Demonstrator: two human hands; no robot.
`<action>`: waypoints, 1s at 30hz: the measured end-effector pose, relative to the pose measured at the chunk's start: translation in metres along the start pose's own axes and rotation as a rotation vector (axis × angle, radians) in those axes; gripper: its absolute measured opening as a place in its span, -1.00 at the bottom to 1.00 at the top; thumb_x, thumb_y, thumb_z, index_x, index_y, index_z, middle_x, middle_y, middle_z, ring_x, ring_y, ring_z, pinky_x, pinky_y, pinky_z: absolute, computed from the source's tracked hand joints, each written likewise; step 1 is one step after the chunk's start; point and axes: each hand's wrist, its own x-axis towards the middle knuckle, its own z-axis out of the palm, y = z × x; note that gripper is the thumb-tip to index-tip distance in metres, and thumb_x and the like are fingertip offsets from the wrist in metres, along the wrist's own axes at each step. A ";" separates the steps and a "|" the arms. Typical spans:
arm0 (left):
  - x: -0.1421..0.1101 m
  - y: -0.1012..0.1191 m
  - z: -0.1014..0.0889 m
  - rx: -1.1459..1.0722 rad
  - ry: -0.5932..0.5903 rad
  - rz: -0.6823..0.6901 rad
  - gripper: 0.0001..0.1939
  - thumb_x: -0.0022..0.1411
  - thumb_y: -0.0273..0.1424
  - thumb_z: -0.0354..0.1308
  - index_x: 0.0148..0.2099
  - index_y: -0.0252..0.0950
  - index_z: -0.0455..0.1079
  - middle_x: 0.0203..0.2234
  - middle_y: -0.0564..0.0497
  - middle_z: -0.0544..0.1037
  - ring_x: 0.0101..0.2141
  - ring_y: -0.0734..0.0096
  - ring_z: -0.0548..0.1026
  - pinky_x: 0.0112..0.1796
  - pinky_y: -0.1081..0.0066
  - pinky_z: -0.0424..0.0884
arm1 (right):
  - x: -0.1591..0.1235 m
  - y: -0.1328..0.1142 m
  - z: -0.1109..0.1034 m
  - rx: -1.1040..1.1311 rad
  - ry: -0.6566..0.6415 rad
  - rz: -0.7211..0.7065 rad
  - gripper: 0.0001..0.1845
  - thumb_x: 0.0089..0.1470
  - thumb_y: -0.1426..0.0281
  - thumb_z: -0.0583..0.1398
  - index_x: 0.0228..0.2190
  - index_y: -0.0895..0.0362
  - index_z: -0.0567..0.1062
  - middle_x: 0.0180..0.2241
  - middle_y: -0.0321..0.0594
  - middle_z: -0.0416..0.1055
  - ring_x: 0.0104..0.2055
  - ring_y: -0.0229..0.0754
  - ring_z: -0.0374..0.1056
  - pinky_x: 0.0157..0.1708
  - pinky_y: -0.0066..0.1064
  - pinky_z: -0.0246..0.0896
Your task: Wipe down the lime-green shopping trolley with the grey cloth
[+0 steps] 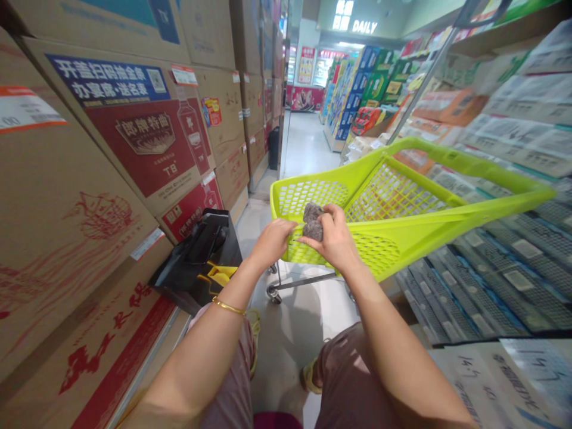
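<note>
Between the two hands, over the near side of the lime-green shopping cart point(388, 238), is a crumpled grey bundle point(313, 229) — mottled, dull and rough-looking, in two rounded lumps, one above the other with a crease between. What it is made of is too small to tell.

The right hand point(333, 235) grips the bundle from its right side, fingers curled over the upper lump and thumb reaching beneath the lower one. The left hand point(279, 238) is just to the left of it, fingertips drawn together in a pinch at the cart's edge; whether they hold anything cannot be told.

The cart's basket has latticed walls, and its frame runs down to small wheels on the pale floor point(295, 333). Left of the cart, a black bag point(199, 256) with yellow on it stands against stacked cardboard cartons point(156, 143); packaged goods point(504, 262) are piled on the right.
</note>
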 end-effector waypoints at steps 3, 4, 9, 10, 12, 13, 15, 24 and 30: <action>0.001 0.000 0.000 0.017 -0.007 0.002 -0.77 0.19 -0.58 -0.10 -0.31 -0.31 0.38 -0.42 -0.05 0.49 -0.30 0.31 0.41 -0.20 0.31 0.33 | -0.002 -0.003 0.004 0.021 -0.108 -0.050 -0.36 0.03 0.05 0.16 0.03 0.20 0.26 -0.10 0.05 0.34 -0.06 0.04 0.27 -0.10 -0.14 0.21; 0.001 0.000 -0.001 0.019 -0.006 0.006 -0.77 0.19 -0.58 -0.11 -0.35 -0.31 0.36 -0.44 -0.04 0.47 -0.32 0.31 0.40 -0.21 0.32 0.33 | -0.003 -0.004 0.004 0.011 -0.136 -0.064 -0.33 0.04 0.06 0.15 0.08 0.19 0.23 -0.09 0.04 0.34 -0.05 0.04 0.27 -0.09 -0.14 0.21; 0.000 0.000 -0.001 0.013 0.010 0.022 -0.77 0.19 -0.60 -0.12 -0.39 -0.29 0.32 -0.46 -0.03 0.46 -0.35 0.32 0.38 -0.24 0.33 0.32 | -0.005 -0.005 -0.002 -0.027 -0.191 -0.108 -0.40 0.09 0.10 0.11 0.08 0.17 0.28 -0.01 0.08 0.27 0.02 0.08 0.22 -0.03 -0.06 0.19; 0.000 0.000 -0.001 0.011 0.012 0.026 -0.77 0.19 -0.59 -0.12 -0.39 -0.30 0.32 -0.45 -0.03 0.46 -0.34 0.32 0.38 -0.23 0.33 0.32 | -0.005 -0.005 -0.001 -0.021 -0.172 -0.108 -0.44 0.11 0.12 0.10 0.05 0.18 0.31 0.00 0.10 0.26 0.04 0.08 0.21 -0.02 -0.06 0.19; -0.001 0.001 -0.001 0.009 0.014 0.028 -0.78 0.19 -0.59 -0.11 -0.38 -0.30 0.33 -0.44 -0.04 0.47 -0.33 0.31 0.39 -0.22 0.32 0.33 | -0.005 -0.006 0.002 -0.003 -0.115 -0.112 -0.51 0.13 0.17 0.09 0.00 0.21 0.35 0.01 0.12 0.25 0.06 0.07 0.20 0.01 -0.07 0.18; -0.001 0.001 -0.001 0.010 0.012 0.022 -0.78 0.19 -0.59 -0.10 -0.38 -0.31 0.34 -0.43 -0.05 0.47 -0.32 0.30 0.40 -0.22 0.31 0.33 | -0.005 -0.007 0.004 0.005 -0.091 -0.122 -0.53 0.13 0.18 0.09 -0.01 0.21 0.35 0.03 0.12 0.26 0.07 0.06 0.20 0.02 -0.07 0.18; -0.001 0.000 0.000 0.014 0.006 0.010 -0.78 0.17 -0.61 -0.10 -0.38 -0.32 0.35 -0.43 -0.07 0.47 -0.31 0.28 0.41 -0.21 0.29 0.34 | -0.003 -0.011 0.010 0.015 -0.081 -0.152 -0.56 0.14 0.22 0.08 0.00 0.18 0.34 0.06 0.08 0.26 0.09 0.05 0.19 0.04 -0.07 0.16; 0.000 -0.006 0.001 0.041 -0.013 0.063 -0.77 0.21 -0.60 -0.10 -0.29 -0.34 0.38 -0.35 -0.07 0.51 -0.25 0.30 0.43 -0.13 0.30 0.35 | -0.004 -0.007 0.022 -0.096 -0.198 -0.226 -0.51 0.13 0.35 0.10 0.09 0.19 0.27 -0.03 0.02 0.36 -0.02 0.01 0.25 -0.01 -0.15 0.15; 0.000 -0.008 -0.001 0.054 -0.036 0.072 -0.74 0.26 -0.55 -0.13 -0.14 -0.35 0.38 -0.29 -0.09 0.53 -0.22 0.28 0.44 -0.13 0.30 0.35 | -0.016 0.022 0.010 -0.101 -0.118 -0.215 -0.62 0.11 0.33 0.12 -0.02 0.16 0.34 -0.06 -0.02 0.38 -0.04 -0.03 0.28 -0.04 -0.18 0.15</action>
